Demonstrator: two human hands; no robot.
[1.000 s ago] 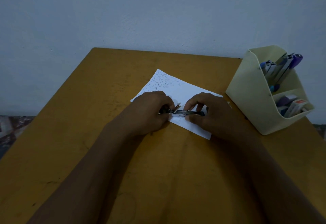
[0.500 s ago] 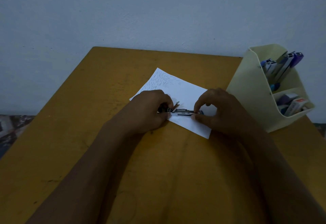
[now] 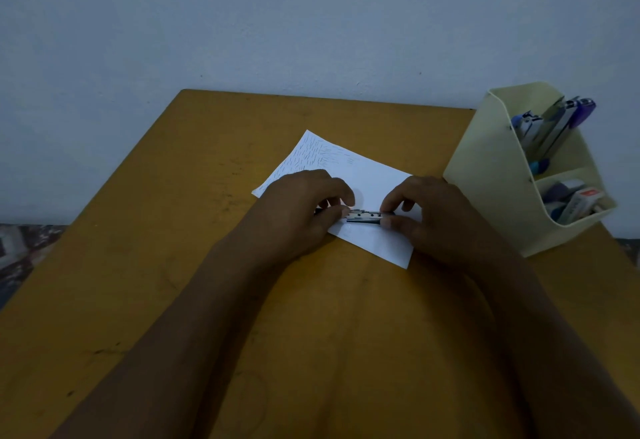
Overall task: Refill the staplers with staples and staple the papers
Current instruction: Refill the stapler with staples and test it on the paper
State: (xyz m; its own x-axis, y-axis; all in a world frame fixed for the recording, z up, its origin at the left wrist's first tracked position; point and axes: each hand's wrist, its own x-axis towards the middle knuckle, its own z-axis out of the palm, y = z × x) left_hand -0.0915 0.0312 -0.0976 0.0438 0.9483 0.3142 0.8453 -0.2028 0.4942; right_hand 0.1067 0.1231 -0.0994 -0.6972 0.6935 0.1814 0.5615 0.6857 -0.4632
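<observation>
Pinching a small stapler (image 3: 364, 216) between them, the left hand (image 3: 304, 210) and right hand (image 3: 433, 217) held it over the paper (image 3: 367, 175) at the table's (image 3: 173, 265) middle, toward its far edge.

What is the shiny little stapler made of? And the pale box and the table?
Stapler: looks like metal, since its bare strip glints silver; its dark end may be plastic.
Box: probably plastic, a smooth, matte, pale yellow shell with rounded, moulded corners.
Table: seems to be wood or wood board, with a dull yellow-brown top marked by dark scuffs.
</observation>
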